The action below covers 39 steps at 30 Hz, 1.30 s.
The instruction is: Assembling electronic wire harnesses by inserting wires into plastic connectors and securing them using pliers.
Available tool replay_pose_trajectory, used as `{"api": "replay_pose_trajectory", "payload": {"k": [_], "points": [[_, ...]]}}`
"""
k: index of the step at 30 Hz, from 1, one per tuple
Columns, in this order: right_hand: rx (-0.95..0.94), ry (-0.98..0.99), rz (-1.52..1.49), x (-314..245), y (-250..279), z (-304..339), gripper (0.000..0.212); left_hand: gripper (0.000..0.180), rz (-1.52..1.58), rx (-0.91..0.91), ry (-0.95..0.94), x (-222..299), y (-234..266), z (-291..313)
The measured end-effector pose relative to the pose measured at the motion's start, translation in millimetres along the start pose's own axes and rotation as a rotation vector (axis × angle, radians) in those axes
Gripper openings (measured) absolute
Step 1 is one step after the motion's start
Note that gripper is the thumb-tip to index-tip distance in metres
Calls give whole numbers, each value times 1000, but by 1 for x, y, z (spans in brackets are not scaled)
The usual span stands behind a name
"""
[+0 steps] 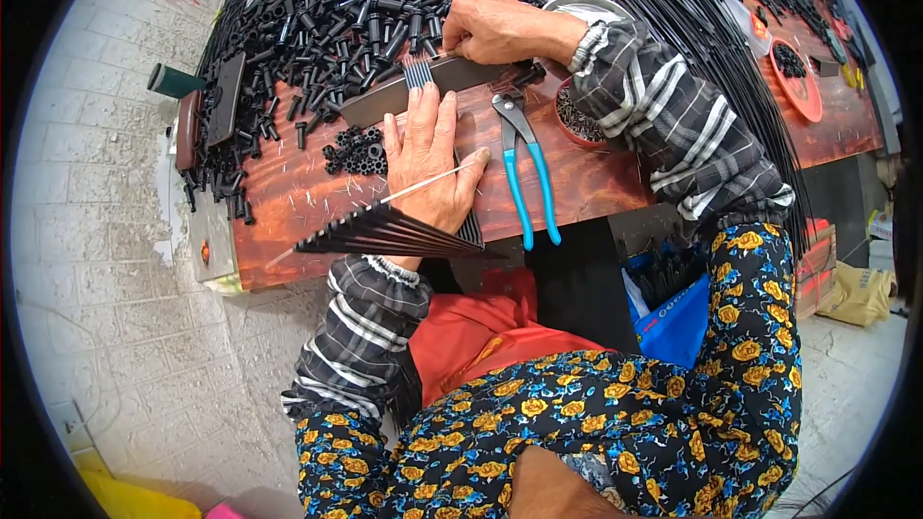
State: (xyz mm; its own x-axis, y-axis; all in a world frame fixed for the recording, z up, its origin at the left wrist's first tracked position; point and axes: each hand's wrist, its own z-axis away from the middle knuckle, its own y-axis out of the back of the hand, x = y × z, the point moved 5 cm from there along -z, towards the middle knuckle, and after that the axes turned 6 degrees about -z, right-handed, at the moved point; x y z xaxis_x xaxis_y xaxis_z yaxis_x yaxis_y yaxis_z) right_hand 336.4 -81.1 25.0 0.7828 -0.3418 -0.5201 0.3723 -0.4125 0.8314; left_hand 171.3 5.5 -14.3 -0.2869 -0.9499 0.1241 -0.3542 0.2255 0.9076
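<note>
Leaning over a broad, glossy worktop (601, 183) of red-brown wood grain, littered with fine pale slivers. Heaping deep along the far edge and trailing down toward the near left corner: smooth, hard black tubes (385, 14), short, hollow and flanged. Curving across the right part: a sheaf of long, wiry black rods (687, 24).

Running from mid-worktop toward the near edge, left of centre: a flat row of slim, straight dark rods (420, 75), passing under the left hand (421, 159) and fanning out by the wrist. Lying crosswise at their pale, metallic-looking tips: a long, straight-edged grey-brown bar (375, 104).

Resting the left hand palm down on the row, opened out, with fingers stretched toward the tips, covering rather than clasping. Curling the fingers of the right hand (500, 27) inward over the bar, just right of the tips; not showing whether anything is being pinched there.

Lying right of the left hand, with handles reaching past the near edge: pliers (513, 123) of dark metal with smooth turquoise grips. Standing beyond, near the right forearm: a round red bowl (564, 132) of tiny dark bits. Clustering just left of the left hand: small black rings (356, 151).
</note>
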Motion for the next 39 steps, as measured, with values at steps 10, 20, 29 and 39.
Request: {"api": "replay_pose_trajectory", "payload": {"k": [10,20,29,39], "points": [[18,35,-147,-4,-8,-11,25,64,40,-14,10,-3,2,3],[68,25,-106,-12,-3,-17,30,64,30,-16,3,-3,1,3],[256,-32,66,-14,2,-14,24,65,44,2,4,-7,0,5],[2,-394,139,72,71,102,23,65,-8,8,60,-7,-3,5]]}}
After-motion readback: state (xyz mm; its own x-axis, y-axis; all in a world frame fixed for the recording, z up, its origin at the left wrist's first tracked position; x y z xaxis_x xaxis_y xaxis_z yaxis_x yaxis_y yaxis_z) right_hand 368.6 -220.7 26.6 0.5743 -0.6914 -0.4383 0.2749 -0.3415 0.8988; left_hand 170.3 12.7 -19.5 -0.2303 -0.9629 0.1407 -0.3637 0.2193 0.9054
